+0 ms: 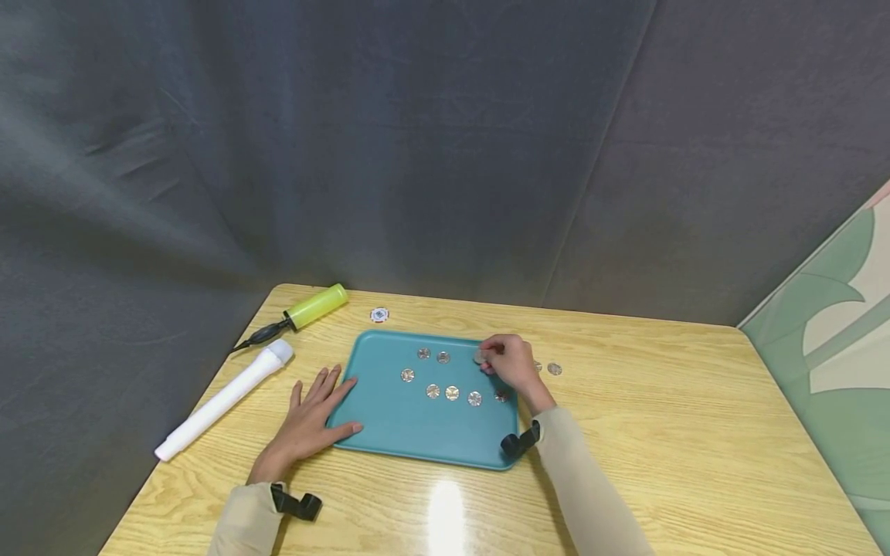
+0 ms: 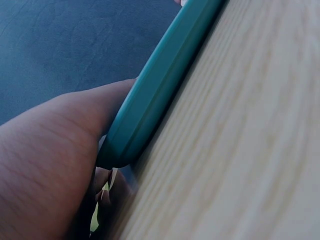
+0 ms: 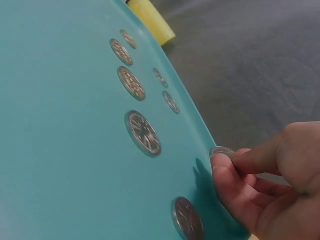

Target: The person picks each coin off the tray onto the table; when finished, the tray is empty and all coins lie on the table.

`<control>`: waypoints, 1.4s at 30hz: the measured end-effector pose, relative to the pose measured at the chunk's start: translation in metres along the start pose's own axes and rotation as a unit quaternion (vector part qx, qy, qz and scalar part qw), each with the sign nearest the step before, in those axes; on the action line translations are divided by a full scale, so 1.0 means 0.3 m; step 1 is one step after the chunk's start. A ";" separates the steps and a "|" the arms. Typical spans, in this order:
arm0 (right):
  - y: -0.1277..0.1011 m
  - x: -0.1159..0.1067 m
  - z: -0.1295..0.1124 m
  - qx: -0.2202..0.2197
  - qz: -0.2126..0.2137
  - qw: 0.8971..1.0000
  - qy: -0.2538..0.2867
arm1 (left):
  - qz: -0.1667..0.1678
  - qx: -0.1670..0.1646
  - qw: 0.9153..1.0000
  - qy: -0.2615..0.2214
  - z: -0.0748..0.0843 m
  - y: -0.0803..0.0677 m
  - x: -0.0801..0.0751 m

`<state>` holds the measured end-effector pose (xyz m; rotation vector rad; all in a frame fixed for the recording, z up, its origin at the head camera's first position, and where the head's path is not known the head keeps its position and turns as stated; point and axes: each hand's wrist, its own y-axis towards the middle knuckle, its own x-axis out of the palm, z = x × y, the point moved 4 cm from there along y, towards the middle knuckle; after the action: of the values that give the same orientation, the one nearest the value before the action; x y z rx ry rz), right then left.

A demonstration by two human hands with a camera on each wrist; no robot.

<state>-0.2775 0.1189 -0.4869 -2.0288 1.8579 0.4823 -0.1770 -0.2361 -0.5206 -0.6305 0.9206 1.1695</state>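
Observation:
My right hand [image 1: 511, 363] pinches a silvery coin [image 3: 220, 150] between thumb and fingertips, over the far right part of a teal tray [image 1: 417, 436]. In the right wrist view the hand's shadow falls on the tray beneath. Several coins lie flat and spaced apart on the tray, among them a coin [image 3: 143, 133] near its middle and a darker coin [image 3: 187, 218] close to the hand. My left hand [image 1: 309, 421] rests at the tray's left edge with fingers spread, thumb and a fingertip over the rim. In the left wrist view the thumb lies against the tray's rim [image 2: 145, 95].
Just right of the tray, two coins lie on the wooden table [image 1: 695, 432], one of them a coin [image 1: 554, 369] beside my right wrist. Behind the tray is a poker chip [image 1: 378, 315]. A yellow-green hand pump [image 1: 316, 307] and a white tube [image 1: 222, 401] lie at the left.

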 end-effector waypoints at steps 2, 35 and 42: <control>-0.002 -0.009 0.005 0.002 -0.004 1.000 0.006 | 0.000 0.000 1.000 0.002 -0.001 0.000 0.001; -0.026 -0.240 0.130 0.035 0.016 0.998 0.043 | 0.020 0.016 1.000 0.006 0.007 -0.006 -0.006; -0.044 -0.292 0.166 0.047 0.017 0.998 0.049 | 0.011 0.010 1.000 0.004 0.011 -0.006 -0.010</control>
<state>-0.2725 0.2204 -0.4892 -1.9942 1.9366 0.3047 -0.1747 -0.2353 -0.5163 -0.6109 0.9467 1.1775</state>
